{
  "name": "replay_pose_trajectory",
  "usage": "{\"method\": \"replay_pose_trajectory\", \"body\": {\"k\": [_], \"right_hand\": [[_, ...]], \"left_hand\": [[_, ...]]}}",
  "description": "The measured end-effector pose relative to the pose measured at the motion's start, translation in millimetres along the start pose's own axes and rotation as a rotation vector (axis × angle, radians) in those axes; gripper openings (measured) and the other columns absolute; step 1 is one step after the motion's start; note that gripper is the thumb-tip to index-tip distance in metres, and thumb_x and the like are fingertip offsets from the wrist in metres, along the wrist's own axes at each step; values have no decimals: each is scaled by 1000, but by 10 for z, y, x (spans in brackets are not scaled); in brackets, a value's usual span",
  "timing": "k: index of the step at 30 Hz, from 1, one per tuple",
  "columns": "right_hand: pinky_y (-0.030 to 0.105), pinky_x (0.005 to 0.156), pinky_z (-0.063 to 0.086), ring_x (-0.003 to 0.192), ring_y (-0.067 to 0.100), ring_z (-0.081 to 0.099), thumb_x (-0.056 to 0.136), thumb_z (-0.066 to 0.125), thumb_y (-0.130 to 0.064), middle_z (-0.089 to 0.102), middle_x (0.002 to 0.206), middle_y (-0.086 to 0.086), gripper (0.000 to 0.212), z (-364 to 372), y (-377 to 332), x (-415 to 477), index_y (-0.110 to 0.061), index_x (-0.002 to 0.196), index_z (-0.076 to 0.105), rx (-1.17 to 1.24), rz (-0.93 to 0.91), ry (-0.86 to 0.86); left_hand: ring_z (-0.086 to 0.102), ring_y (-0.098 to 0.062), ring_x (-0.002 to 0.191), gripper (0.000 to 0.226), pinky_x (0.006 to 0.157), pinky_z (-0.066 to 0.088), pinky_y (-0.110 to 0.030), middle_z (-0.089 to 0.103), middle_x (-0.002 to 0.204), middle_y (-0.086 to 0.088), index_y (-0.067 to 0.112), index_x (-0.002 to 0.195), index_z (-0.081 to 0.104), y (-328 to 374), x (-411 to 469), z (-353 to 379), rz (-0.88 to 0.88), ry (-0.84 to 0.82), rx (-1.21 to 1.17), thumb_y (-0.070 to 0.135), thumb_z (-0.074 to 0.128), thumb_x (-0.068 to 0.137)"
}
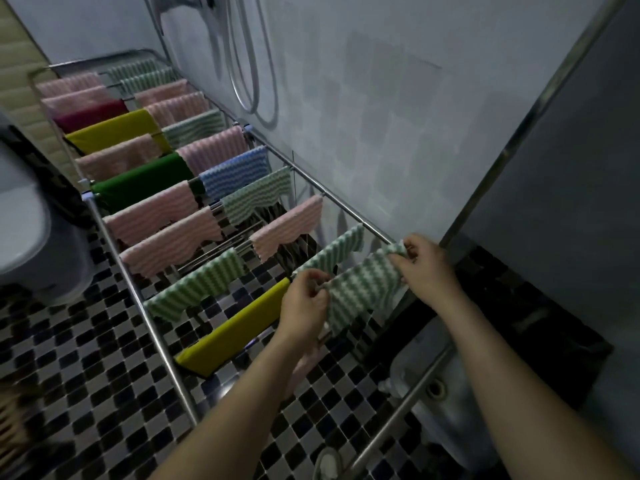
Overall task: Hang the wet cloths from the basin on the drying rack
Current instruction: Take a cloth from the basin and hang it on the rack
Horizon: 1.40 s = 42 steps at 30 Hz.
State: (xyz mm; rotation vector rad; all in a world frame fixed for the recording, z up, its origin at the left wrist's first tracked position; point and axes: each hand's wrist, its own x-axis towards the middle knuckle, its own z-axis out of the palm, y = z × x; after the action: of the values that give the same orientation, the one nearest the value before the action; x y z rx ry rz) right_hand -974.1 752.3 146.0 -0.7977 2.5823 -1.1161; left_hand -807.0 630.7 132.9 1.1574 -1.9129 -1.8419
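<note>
Your bare left hand (pixel 306 299) and right hand (pixel 424 263) each pinched a top corner of the green-and-white wavy-striped cloth (pixel 363 285), both grips clenched on it. It lay draped over the nearest free bar of the metal drying rack (pixel 114 244), beside the yellow cloth (pixel 235 327). Spreading it flat and evenly across the bar would have aided drying.

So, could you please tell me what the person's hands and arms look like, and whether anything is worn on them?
Both are bare: the left hand and right hand have no gloves, and no rings, watch or bracelet show. The forearms are uncovered, with no sleeve showing anywhere up to the picture's bottom edge.
</note>
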Motion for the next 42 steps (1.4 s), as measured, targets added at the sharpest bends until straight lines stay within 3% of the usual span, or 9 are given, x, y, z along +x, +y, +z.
{"method": "replay_pose_trajectory", "body": {"k": [6,8,11,17,20,24,28,34,42], "right_hand": [[37,82,52,91,29,64,87,67,-22,68,92,11,29,244,20,289,-9,114,65,-17,75,-51],[27,77,47,87,24,62,88,65,-20,64,84,5,39,267,44,326,-11,125,59,-19,106,-153],[27,85,46,98,23,61,89,62,-16,66,104,6,55,246,43,375,-19,141,46,-48,100,-277],[39,88,50,101,35,61,89,53,-7,67,109,15,26,46,146,158,-8,113,62,-118,127,-9],[38,80,51,93,34,61,91,53,-21,64,104,9,7,54,287,-65,-17,96,56,-109,265,-55],[39,77,51,88,33,62,91,58,-26,61,101,8,13,234,384,-118,-22,94,46,54,308,-63],[36,70,53,76,33,67,89,61,-16,66,95,13,25,335,379,-74,-30,78,44,238,306,76],[32,71,51,76,25,63,88,65,-13,64,83,4,8,256,357,-14,-14,90,58,114,234,117],[33,77,44,90,36,60,90,59,-4,62,106,20,14,241,354,27,1,101,66,-200,14,248]], "left_hand": [[66,-25,88,37,76,58,-52,63,102,-7,25,129,38,-91,213,-8,-101,-50,14,27,55,96],[68,-19,91,57,71,60,-36,62,114,-7,30,134,35,-121,166,30,-111,-185,115,25,68,88],[64,-7,81,56,55,52,-13,64,102,-2,27,128,47,-180,113,85,-80,-180,190,14,76,81],[61,-9,79,21,57,49,-18,63,98,4,26,110,61,-219,147,39,11,19,172,16,64,92],[63,-17,79,11,56,52,-28,64,104,-1,25,105,62,-208,191,18,30,81,188,23,55,97],[60,-17,76,22,60,50,-36,62,97,1,22,119,55,-204,195,-4,59,88,434,29,50,99],[57,-7,73,10,59,45,-22,63,87,8,27,94,62,-196,27,28,188,-70,639,36,65,89],[63,-6,69,10,69,58,-29,71,86,6,20,93,73,-216,-54,59,250,-96,717,27,68,88],[65,-14,83,19,76,55,-31,72,96,0,16,102,74,-196,23,135,419,-53,824,25,58,94]]}}
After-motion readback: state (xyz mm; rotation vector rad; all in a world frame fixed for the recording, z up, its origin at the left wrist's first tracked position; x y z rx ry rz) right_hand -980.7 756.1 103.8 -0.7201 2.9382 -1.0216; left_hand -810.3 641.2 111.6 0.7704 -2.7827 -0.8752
